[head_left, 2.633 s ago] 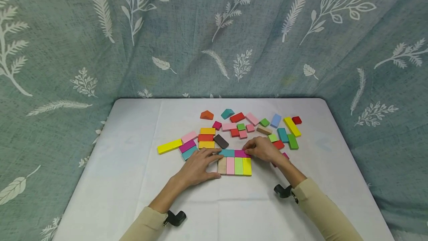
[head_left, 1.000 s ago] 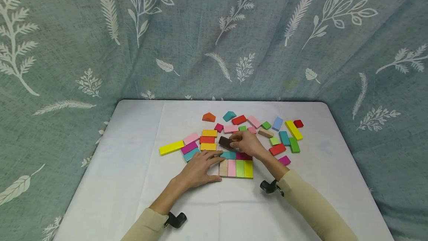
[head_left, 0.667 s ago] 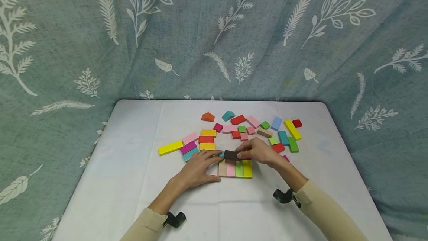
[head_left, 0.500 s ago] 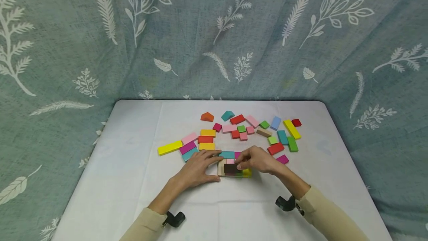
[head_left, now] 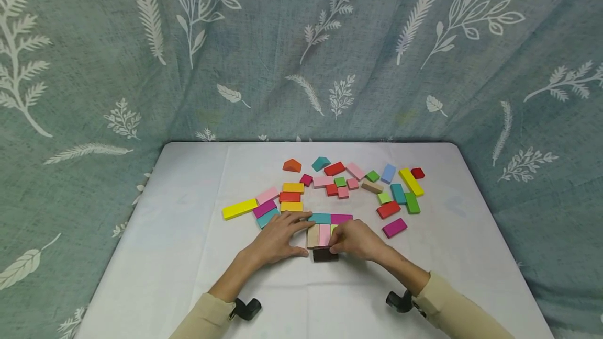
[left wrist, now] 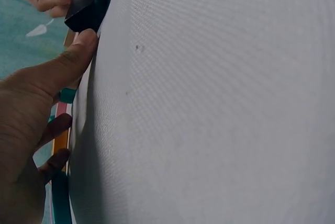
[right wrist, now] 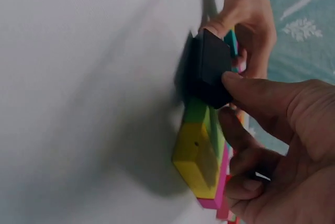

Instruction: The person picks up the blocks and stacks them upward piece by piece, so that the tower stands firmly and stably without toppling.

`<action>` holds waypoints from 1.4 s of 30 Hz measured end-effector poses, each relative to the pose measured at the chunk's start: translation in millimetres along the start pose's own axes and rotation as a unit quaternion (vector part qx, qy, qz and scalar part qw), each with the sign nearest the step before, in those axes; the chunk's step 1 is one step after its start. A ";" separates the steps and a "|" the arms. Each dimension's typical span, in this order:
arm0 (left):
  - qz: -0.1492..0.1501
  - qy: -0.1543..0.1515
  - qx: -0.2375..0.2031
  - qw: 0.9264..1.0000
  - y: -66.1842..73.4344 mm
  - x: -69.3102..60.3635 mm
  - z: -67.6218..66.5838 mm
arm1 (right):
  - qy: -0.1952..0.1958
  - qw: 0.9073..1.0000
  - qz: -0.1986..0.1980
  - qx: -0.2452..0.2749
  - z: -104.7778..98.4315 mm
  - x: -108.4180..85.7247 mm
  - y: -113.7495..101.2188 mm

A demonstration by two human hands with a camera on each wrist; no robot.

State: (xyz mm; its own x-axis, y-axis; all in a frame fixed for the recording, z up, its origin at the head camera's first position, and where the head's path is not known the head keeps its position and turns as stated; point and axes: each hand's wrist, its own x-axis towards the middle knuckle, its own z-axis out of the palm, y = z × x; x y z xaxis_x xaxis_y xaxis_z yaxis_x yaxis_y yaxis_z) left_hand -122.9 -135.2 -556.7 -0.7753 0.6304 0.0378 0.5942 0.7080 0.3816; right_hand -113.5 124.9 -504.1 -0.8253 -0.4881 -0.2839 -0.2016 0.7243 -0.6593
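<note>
My right hand (head_left: 360,240) pinches a dark brown block (head_left: 325,255) between thumb and fingers, at the near edge of a flat block arrangement. In the right wrist view that block (right wrist: 212,67) is tilted beside a yellow block (right wrist: 196,156). The arrangement's near row shows a natural wood block (head_left: 313,236) and a pink block (head_left: 324,235); my right hand covers most of the rest. Behind them lie a teal block (head_left: 321,218) and a magenta block (head_left: 342,218). My left hand (head_left: 278,238) rests along the left side, fingers extended, thumb near the wood block's front corner.
Loose coloured blocks lie behind and to both sides on the white-covered table (head_left: 188,276). Left are a long yellow block (head_left: 239,208) and a yellow-red stack of flat blocks (head_left: 290,197). A magenta block (head_left: 394,227) lies right of my right hand. A leaf-patterned curtain (head_left: 264,56) hangs behind.
My right hand let go of the magenta block in the back row, took the dark brown block from behind the arrangement, and carried it over to the near edge. The left hand stayed put.
</note>
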 end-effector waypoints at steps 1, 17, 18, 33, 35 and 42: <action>0.001 -0.001 0.001 1.000 -0.1 0.0 0.0 | 0.003 1.000 -0.002 -0.005 1.8 -0.1 0.0; -0.011 -0.005 -0.018 1.000 0.7 -1.0 0.7 | 0.050 0.996 -0.004 -0.076 14.6 6.3 0.7; -0.011 -0.005 -0.019 1.000 1.0 -0.9 0.7 | 0.052 0.996 -0.003 -0.076 14.7 6.7 0.9; -0.004 0.007 -0.010 1.000 1.5 -2.6 -1.5 | 0.052 0.994 -0.002 -0.094 16.6 10.4 1.7; -0.004 0.006 -0.010 1.000 1.3 -2.3 -1.4 | 0.052 0.994 -0.002 -0.095 16.5 10.2 1.6; -0.010 -0.006 -0.008 1.000 1.6 -1.7 -2.3 | 0.031 0.997 0.002 -0.064 5.8 9.0 5.3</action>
State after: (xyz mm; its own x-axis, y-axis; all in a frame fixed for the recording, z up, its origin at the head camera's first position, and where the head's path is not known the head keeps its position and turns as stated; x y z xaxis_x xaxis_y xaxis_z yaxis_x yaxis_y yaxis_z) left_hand -121.1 -135.9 -554.0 -0.7842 0.6202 0.0199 0.5755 0.7150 0.3970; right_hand -119.0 121.5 -514.2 -0.8567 -0.4565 -0.2402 -0.2605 0.7848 -0.5624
